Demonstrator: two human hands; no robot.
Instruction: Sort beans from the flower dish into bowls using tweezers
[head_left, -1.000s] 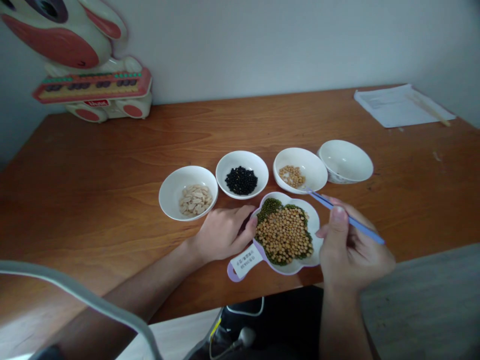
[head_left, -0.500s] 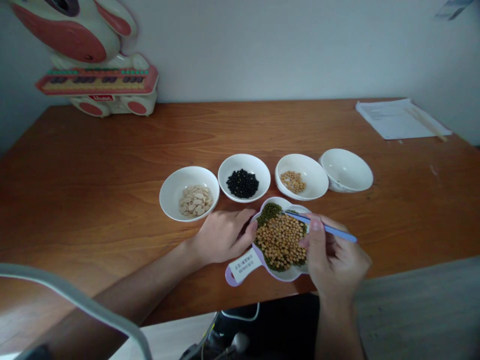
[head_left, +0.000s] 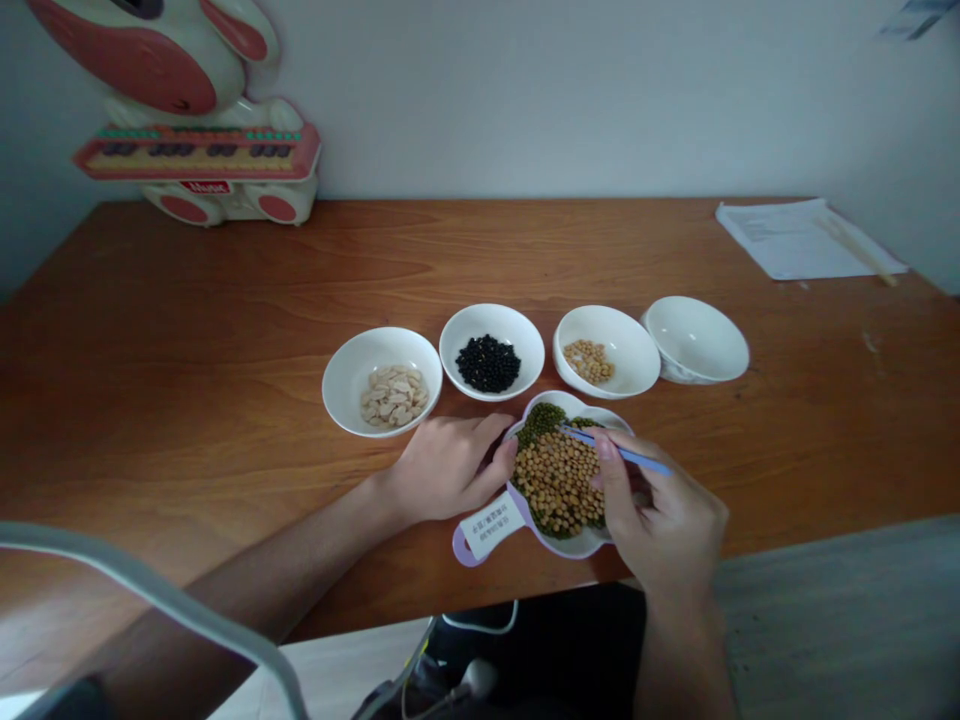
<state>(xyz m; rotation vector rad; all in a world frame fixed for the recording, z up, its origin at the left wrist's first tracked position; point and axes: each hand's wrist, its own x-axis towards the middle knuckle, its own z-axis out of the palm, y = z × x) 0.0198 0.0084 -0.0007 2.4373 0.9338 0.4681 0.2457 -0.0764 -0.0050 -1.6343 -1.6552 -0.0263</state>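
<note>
My left hand (head_left: pixel 446 470) rests against the left rim of a flower-shaped white plate with a purple edge (head_left: pixel 581 546), its fingers curled on the rim. The plate's handle carries a white paper label (head_left: pixel 491 525). Yellow soybeans (head_left: pixel 555 480) lie heaped on green mung beans (head_left: pixel 541 422) in the plate. My right hand (head_left: pixel 664 520) holds blue chopsticks (head_left: pixel 622 455) with their tips over the beans. Nearby stand white bowls of pale nut halves (head_left: pixel 352 385), black beans (head_left: pixel 517 330) and yellow soybeans (head_left: pixel 630 365).
Another white bowl (head_left: pixel 697 340) leans against the soybean bowl on the wooden table (head_left: pixel 187 300). Papers with wooden chopsticks (head_left: pixel 802 240) lie at the back right. A rabbit-shaped toy keyboard (head_left: pixel 195 150) stands at the back left, against the wall.
My right hand has moved left and closer to me, bringing the chopstick tips from near the soybean bowl to over the beans in the plate. My left hand stays on the rim.
</note>
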